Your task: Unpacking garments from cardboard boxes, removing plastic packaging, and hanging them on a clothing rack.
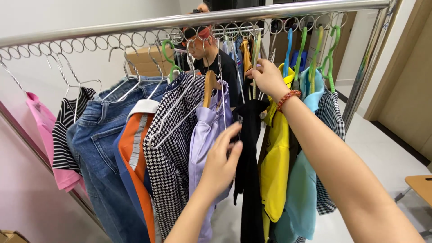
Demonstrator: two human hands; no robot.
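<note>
A steel clothes rail (135, 24) with a row of rings runs across the view, hung with garments. My right hand (267, 78), with a red bead bracelet on the wrist, grips the top of the hanger that carries a black garment (249, 171). My left hand (222, 159) is open, its fingers touching the black garment's edge beside a lilac shirt (202, 139) on a wooden hanger (209, 85). To the right of the black garment hang a yellow garment (274, 157) and a light blue one (303, 198).
Left of the lilac shirt hang a houndstooth piece (173, 153), an orange and blue top (135, 157), jeans (96, 148), a striped top (65, 130) and a pink top (42, 121). Behind the rail stands another person (220, 63). A wooden table corner (420, 184) sits at the right.
</note>
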